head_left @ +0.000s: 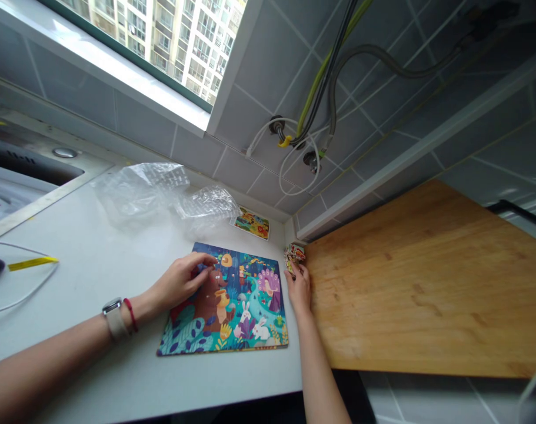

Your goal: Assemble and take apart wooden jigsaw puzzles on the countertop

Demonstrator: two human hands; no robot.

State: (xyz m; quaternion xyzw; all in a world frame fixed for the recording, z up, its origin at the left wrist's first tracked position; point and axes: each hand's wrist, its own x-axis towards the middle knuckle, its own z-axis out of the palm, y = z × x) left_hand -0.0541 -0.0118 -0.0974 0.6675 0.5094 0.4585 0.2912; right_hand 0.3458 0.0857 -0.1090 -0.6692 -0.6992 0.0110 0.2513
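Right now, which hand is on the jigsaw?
The left hand, wearing the watch, is on the animal jigsaw puzzle; the right hand sits off it, at the small stack of pieces.

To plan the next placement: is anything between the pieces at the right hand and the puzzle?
Nothing visible stands between them: the pieces at the right hand sit just off the right edge of the puzzle. The left hand lies over the puzzle's left part, so it covers only that area.

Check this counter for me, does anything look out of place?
Yes: crumpled clear plastic wrap lies loose on the white countertop behind the jigsaw puzzle, and bare cables and hoses run exposed across the tiled wall.
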